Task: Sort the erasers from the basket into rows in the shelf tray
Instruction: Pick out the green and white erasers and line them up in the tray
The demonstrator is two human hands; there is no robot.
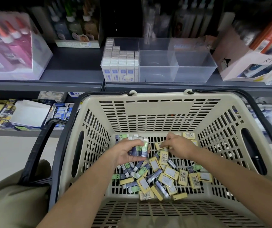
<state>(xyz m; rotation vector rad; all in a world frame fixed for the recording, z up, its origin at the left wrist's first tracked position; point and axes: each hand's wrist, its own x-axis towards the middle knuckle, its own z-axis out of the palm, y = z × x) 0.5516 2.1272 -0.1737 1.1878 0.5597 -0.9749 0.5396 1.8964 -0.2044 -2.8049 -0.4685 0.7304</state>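
Erasers (161,175) lay mostly loose in the bottom of the basket (156,97), a jumbled heap just below and between both sets of fingers. Some were flat yellow blocks in barcode-printed wrappers, and others were slimmer, in navy sleeves with pale green faces and white rubbery ends. The left hand (127,155) had its fingers curled round a bundle (140,149) of the green-and-navy sort, packed side by side just above the heap. The right hand (179,145), close beside it, pinched a yellow eraser (160,145) at the heap's far edge, fingertips nearly closed on it. Well beyond the fingers, on the shelf (69,68), stood the shelf tray (196,71), clear hard plastic with three compartments. Only its left compartment was filled, with neat rows of white-sleeved erasers (120,63) standing on end; the middle and right ones looked bare. I judged the job a third done at best, with neither the yellow nor the green kind yet rowed up. The basket was beige slotted plastic with dark handles
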